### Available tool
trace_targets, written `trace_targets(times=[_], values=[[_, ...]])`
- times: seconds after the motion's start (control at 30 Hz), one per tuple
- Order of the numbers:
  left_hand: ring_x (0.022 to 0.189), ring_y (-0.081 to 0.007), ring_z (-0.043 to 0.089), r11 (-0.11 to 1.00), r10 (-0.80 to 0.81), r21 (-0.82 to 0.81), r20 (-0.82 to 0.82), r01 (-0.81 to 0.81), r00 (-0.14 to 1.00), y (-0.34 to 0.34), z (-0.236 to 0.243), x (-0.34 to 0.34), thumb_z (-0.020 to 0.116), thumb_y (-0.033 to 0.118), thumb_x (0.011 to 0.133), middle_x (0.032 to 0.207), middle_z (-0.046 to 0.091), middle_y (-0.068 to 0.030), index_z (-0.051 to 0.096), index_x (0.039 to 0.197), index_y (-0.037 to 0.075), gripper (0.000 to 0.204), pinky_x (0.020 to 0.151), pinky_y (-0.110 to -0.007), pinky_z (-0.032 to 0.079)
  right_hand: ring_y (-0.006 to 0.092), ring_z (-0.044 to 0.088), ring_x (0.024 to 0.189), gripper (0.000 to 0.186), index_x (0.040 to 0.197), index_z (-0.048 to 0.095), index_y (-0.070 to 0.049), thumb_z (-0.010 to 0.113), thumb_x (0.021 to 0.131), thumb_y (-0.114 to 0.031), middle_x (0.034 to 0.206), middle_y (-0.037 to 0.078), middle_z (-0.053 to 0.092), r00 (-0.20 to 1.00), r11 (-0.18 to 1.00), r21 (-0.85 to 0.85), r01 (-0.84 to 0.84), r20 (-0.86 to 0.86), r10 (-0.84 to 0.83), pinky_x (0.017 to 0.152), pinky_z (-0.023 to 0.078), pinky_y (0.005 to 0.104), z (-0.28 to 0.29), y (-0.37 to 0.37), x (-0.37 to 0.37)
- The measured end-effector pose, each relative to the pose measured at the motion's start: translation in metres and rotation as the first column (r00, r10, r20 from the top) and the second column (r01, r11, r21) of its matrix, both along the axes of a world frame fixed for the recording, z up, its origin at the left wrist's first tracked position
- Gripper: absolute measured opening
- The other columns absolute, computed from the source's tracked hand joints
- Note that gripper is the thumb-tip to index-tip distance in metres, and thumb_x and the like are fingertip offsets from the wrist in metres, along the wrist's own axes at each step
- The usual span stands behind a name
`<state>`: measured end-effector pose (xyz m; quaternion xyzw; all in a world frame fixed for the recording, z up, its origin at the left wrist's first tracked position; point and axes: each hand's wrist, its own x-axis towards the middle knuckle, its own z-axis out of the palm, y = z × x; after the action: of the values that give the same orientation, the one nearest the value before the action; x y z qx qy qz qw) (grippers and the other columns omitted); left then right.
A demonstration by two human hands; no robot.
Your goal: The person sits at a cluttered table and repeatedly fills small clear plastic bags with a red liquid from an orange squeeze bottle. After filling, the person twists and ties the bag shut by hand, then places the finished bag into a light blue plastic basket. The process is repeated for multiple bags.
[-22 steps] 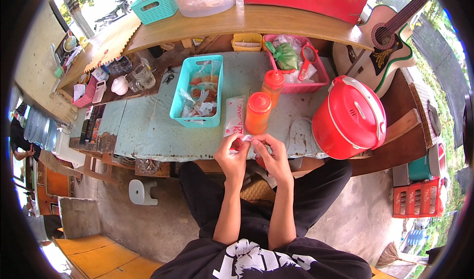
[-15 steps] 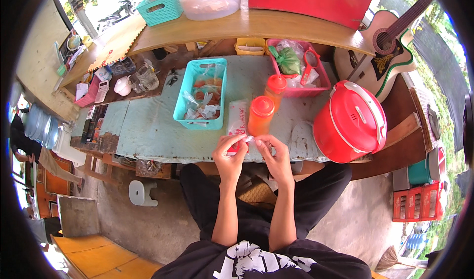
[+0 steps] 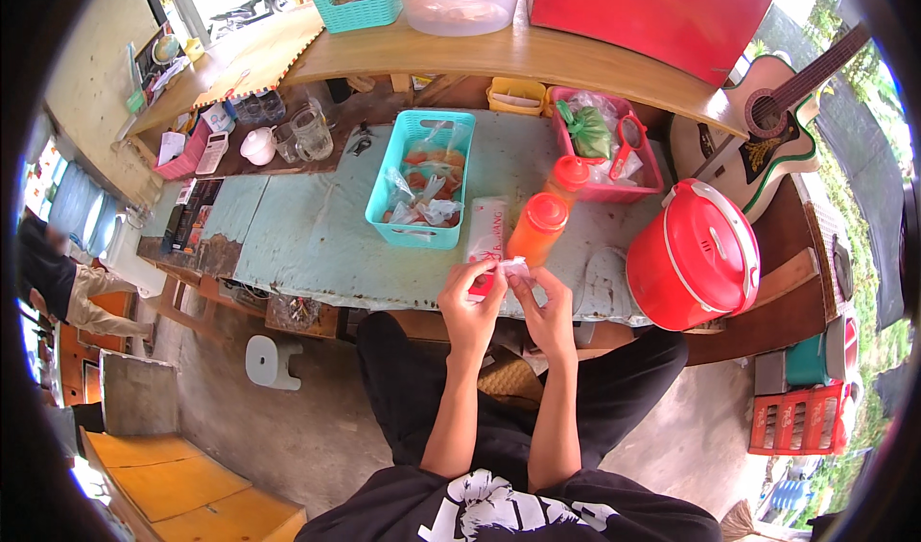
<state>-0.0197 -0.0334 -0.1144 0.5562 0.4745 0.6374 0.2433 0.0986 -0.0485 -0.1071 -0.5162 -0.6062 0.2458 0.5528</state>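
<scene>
At the far left of the pale green table (image 3: 307, 245) stand a glass mug (image 3: 312, 131) and a white cup (image 3: 257, 145), and to their right a turquoise basket (image 3: 384, 197) holds small filled bags. At the near edge, the left hand (image 3: 470, 302) and right hand (image 3: 549, 310) meet, fingers of both pinched shut on a small clear plastic bag (image 3: 508, 271) held between them, just above the table edge. Just beyond the bag stands an orange squeeze bottle (image 3: 537, 230), and further right a red lidded bucket (image 3: 696, 254) and a guitar (image 3: 758, 139).
</scene>
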Motion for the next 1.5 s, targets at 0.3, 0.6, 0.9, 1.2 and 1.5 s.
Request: trace_targets(times=[0.3,0.6,0.9,1.2,1.5], values=[[0.099,-0.0198,0.056,0.969,-0.220,-0.100,0.062,0.225,0.974,-0.002,0.000,-0.018,0.069,0.008,0.092,0.108,0.056,-0.0102,0.070,0.102,-0.001,0.014,0.083,-0.031,0.047,0.0280,0.061,0.084,0.013,0.101,0.066,0.000,0.064,0.094,-0.011,0.085,0.012,0.067,0.955,0.957,-0.290,0.029,-0.276,-0.113,0.087,0.042,0.0374,0.001,-0.002,-0.014],[0.113,-0.0258,0.044,0.926,-0.315,-0.126,0.255,0.355,0.914,-0.002,-0.009,-0.024,0.068,0.020,0.095,0.111,0.049,-0.0096,0.056,0.095,0.000,0.023,0.099,-0.036,0.037,0.0173,0.060,0.083,0.017,0.098,0.065,0.001,0.062,0.098,-0.016,0.080,0.010,0.065,0.957,0.938,-0.332,-0.102,-0.289,0.002,0.077,0.047,0.0342,0.012,-0.002,-0.017],[0.072,-0.0211,0.062,0.995,-0.094,0.021,-0.060,0.096,0.994,0.002,-0.003,-0.009,0.081,0.009,0.082,0.085,0.064,-0.0090,0.063,0.094,-0.001,0.024,0.067,-0.033,0.050,0.0125,0.054,0.075,0.015,0.098,0.067,0.002,0.066,0.095,-0.013,0.077,0.003,0.062,0.999,0.988,-0.148,0.032,-0.030,-0.036,0.074,0.045,0.0292,0.001,-0.003,0.002],[0.077,-0.0144,0.063,0.991,0.134,-0.029,0.021,-0.133,0.991,0.000,-0.008,-0.004,0.074,0.006,0.089,0.086,0.070,-0.0076,0.070,0.099,-0.004,0.015,0.071,-0.029,0.051,0.0246,0.054,0.086,0.010,0.096,0.069,-0.002,0.067,0.092,-0.011,0.075,0.007,0.059,0.983,0.992,0.011,0.128,0.128,-0.128,0.095,0.036,0.0354,0.016,-0.004,0.001],[0.094,-0.0082,0.057,0.821,-0.271,-0.063,0.832,0.568,0.484,-0.003,-0.004,-0.001,0.060,0.015,0.102,0.099,0.065,-0.0010,0.066,0.108,-0.002,0.020,0.088,-0.026,0.044,0.0263,0.055,0.093,0.015,0.098,0.069,-0.003,0.062,0.094,-0.016,0.088,0.008,0.067,0.979,0.970,-0.230,0.080,-0.164,-0.120,0.098,0.037,0.0379,-0.005,-0.004,0.008]])
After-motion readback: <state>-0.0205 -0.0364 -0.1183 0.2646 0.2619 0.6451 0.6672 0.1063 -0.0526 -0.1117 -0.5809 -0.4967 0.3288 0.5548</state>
